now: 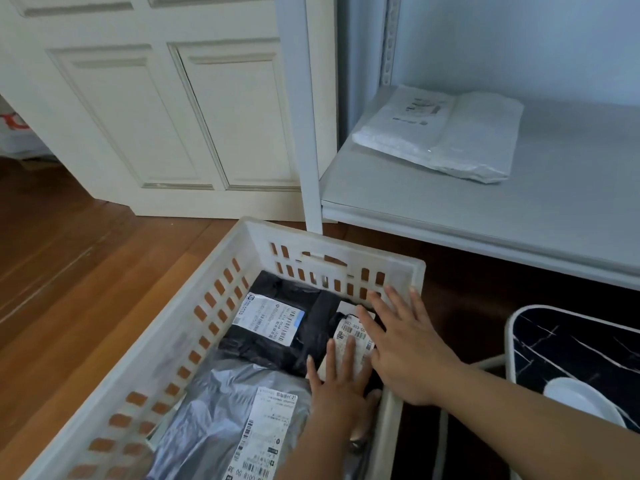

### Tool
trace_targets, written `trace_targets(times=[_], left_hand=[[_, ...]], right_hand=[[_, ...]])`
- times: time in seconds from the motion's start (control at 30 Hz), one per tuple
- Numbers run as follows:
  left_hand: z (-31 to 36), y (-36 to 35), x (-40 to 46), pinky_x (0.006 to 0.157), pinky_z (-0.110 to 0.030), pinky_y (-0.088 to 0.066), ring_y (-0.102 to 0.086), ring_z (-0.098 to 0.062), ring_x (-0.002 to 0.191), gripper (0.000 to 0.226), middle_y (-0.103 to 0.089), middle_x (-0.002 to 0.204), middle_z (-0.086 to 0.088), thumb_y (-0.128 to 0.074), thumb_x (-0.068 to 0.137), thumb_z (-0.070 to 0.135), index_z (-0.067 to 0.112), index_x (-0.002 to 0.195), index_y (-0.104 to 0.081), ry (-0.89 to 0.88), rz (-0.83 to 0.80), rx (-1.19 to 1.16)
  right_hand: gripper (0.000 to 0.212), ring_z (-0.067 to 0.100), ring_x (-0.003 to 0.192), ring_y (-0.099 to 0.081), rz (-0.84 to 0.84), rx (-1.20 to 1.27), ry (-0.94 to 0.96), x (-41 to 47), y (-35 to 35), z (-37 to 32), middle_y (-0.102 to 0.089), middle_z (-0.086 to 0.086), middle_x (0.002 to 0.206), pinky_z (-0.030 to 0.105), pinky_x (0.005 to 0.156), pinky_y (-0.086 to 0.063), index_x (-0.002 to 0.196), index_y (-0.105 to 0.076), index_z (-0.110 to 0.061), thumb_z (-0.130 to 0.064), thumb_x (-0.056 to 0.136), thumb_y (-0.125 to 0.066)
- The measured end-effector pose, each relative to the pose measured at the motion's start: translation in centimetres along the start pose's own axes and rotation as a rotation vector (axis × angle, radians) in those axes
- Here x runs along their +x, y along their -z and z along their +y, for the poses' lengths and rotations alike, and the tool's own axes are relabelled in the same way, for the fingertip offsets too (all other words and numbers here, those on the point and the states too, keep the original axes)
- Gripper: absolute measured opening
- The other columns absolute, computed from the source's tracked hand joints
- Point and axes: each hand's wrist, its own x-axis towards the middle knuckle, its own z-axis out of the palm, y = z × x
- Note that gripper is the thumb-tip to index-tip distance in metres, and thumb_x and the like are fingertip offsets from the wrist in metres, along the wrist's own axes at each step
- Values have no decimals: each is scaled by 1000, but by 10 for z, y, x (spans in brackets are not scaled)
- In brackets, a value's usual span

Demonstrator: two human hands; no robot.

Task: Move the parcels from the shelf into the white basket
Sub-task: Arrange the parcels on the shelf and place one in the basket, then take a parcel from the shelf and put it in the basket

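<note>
We note a wooden floor point(86, 271), a white panelled door point(156, 116) behind it, and a pale shelf unit whose low shelf point(519, 209) runs along the right. The white basket point(166, 344) stands on the floor just in front of the shelf's left post.

One parcel remains on the shelf: a white padded mailer point(443, 133), lying flat near the shelf's back left corner. It looks soft, light and somewhat slick-skinned; its contents cannot be judged. In our judgement it is best taken by its near edge, thumb on top and fingers slid beneath, or with both palms on its short sides, since a pinch at a corner would likely let it sag and slip.

Inside the basket we find three parcels. A black poly bag point(277, 327) with a label lies toward the far end; a grey poly bag point(225, 420) with a long label lies at the near end. A small dark parcel with a barcode label point(349, 336) sits against the basket's right wall, toward the far right corner.

Both hands rest on that small parcel with fingers spread and flat, gripping nothing. The left hand point(341, 386) presses its near part; the right hand point(408, 348) covers its far side, fingertips reaching the far wall. They appear to be seating it.

The task appears nearly complete, with the mailer outstanding.
</note>
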Motion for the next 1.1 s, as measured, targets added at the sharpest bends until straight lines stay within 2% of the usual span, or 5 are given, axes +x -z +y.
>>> trace_targets(times=[0.33,0.57,0.77,0.97,1.1], left_hand=[[2,21,4,112,-60,13,33,-28,139,64,38,150,6,-25,100,45,35,148,16,49,-185,-61],[5,103,-5,110,-50,-33,-27,-32,141,58,-20,158,-10,-39,96,18,18,152,-20,71,-136,-86],[16,163,-41,91,-33,-46,-55,-25,115,39,-56,132,-9,-38,101,32,12,132,-50,94,171,-248],[65,213,-54,101,-28,-41,-52,-16,120,39,-56,133,2,-40,100,38,20,131,-54,11,359,-309],[102,233,-40,107,-27,-35,-46,-14,126,41,-46,141,3,-44,98,39,19,133,-52,-59,444,-275]], right_hand=[[68,28,139,34,-6,12,-7,0,3,0,22,7,158,55,112,19,152,12,-21,-28,98,-29],[62,25,141,30,-74,130,20,-4,11,6,21,6,158,47,115,18,153,9,-21,-37,102,-24],[54,22,148,-8,201,44,83,-40,41,54,-15,6,160,42,119,-17,149,-32,-18,-41,100,-36],[51,17,108,-66,345,-160,-72,-86,78,140,-71,-1,110,33,79,-56,94,-78,-26,-58,54,-72],[49,24,148,-10,324,-49,-196,-97,96,179,-18,9,159,41,115,-20,141,-44,-20,-42,97,-45]])
